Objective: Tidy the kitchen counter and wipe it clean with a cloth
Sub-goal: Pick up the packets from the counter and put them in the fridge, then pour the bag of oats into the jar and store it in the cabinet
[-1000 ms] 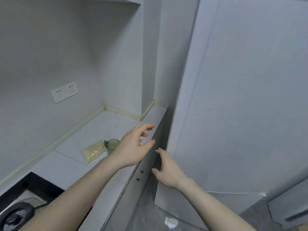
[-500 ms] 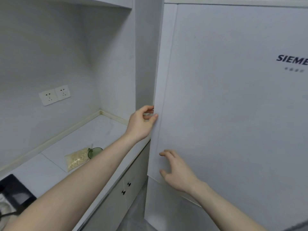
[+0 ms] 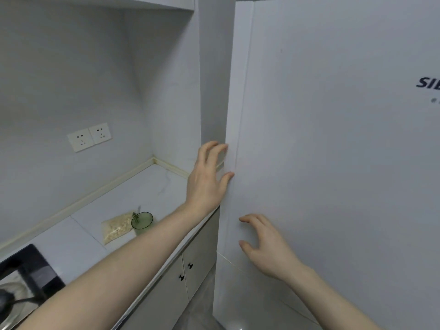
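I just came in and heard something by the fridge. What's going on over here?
A person stands at the white fridge door with both hands up against it. The left hand is at the door's left edge, fingers spread and fairly straight, gripping nothing. The right hand hovers lower on the door face, fingers loosely curled and holding nothing. On the counter to the left sit a bag of grains and a green glass cup beside it, both untouched. No cloth is in view.
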Motion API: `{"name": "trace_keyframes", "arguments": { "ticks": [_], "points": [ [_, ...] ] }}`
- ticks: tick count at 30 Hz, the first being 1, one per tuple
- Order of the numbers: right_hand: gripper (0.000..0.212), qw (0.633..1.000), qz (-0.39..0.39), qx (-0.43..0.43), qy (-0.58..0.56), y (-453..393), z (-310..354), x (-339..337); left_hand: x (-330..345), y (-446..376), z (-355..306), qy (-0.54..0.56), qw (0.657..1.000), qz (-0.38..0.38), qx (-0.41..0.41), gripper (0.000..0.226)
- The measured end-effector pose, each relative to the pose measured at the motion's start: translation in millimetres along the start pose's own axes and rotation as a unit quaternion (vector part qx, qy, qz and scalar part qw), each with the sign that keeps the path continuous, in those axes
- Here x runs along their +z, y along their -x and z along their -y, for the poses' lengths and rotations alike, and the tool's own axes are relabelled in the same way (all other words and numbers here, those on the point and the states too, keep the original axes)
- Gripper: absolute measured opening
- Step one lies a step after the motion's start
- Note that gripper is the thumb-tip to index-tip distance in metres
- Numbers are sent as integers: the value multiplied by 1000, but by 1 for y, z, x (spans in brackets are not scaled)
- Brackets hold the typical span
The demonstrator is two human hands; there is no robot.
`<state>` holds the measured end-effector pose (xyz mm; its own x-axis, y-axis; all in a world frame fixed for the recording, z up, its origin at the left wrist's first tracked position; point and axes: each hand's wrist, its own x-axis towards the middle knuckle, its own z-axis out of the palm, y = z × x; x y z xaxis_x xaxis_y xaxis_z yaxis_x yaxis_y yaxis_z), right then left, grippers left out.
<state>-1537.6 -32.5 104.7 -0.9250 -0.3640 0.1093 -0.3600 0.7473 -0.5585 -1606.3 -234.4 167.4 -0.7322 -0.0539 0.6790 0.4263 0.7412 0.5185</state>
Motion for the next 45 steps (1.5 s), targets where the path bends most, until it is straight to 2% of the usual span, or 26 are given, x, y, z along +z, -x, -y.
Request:
{"name": "trace_keyframes", "arguments": {
  "ticks": [2,4,7,12,14,19,26,34,38,41,45],
  "points": [
    [52,1000,-2,1,0,-2,-1,3,3,4,6,-71,991,12,115,72],
    [52,1000,-1,8,1,-2,-2,4,7,6,15,-97,980,30,173,75],
    [52,1000,3,23,4,-4,1,8,6,6,27,-119,974,62,183,83],
    [51,999,31,24,11,-17,24,26,-30,14,39,-173,949,179,193,89],
    [50,999,45,18,13,-24,37,32,-51,37,58,-170,952,198,157,89],
    [50,997,78,-14,9,-43,78,62,-137,140,131,-148,962,227,-11,67],
    [49,980,178,-75,-39,-68,153,132,-241,247,174,-195,924,232,-234,61],
    [46,935,301,-180,-53,-96,209,194,-290,307,144,-219,884,120,-395,60],
    [45,899,369,-230,-52,-102,212,213,-284,329,111,-236,847,62,-472,61],
    [45,880,390,-268,-44,-103,209,221,-275,338,89,-237,826,29,-510,61],
    [45,860,419,-287,-36,-104,207,230,-265,347,63,-252,802,17,-542,62]
  ]
}}
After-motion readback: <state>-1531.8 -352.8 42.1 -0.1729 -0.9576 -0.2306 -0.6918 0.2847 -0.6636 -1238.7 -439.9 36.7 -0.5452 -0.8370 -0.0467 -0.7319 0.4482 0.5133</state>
